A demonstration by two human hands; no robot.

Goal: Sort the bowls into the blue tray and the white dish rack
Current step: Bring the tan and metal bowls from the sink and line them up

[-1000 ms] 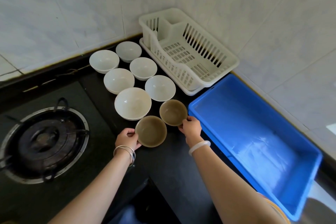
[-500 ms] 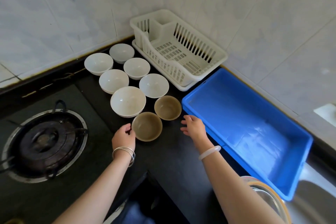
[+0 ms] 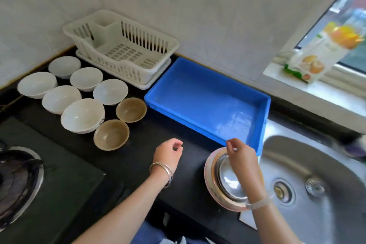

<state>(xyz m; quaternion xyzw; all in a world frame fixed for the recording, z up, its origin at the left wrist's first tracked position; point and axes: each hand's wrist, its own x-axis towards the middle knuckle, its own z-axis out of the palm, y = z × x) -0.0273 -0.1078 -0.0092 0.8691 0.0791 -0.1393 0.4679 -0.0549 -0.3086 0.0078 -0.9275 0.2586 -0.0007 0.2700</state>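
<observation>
Several white bowls (image 3: 82, 115) stand grouped on the black counter at the left. Two brown bowls (image 3: 111, 134) (image 3: 131, 109) sit at the group's right edge. Behind them is the white dish rack (image 3: 126, 53), with nothing in it. Nothing lies in the blue tray (image 3: 198, 101) to its right either. A steel bowl nested in a pink-rimmed bowl (image 3: 227, 182) stands by the tray's near corner. My right hand (image 3: 240, 157) is over this stack, fingertips curled at its far rim. My left hand (image 3: 169, 154) hovers loosely curled above the counter, holding nothing.
A steel sink (image 3: 316, 174) fills the right side, directly beside the stacked bowls. A gas burner (image 3: 15, 176) lies at the far left. A printed carton (image 3: 320, 53) leans on the window sill. The tiled wall closes off the back.
Both hands left the brown bowls and moved right. My right hand now sits over the steel bowl stack. The view swung right, showing the sink and window.
</observation>
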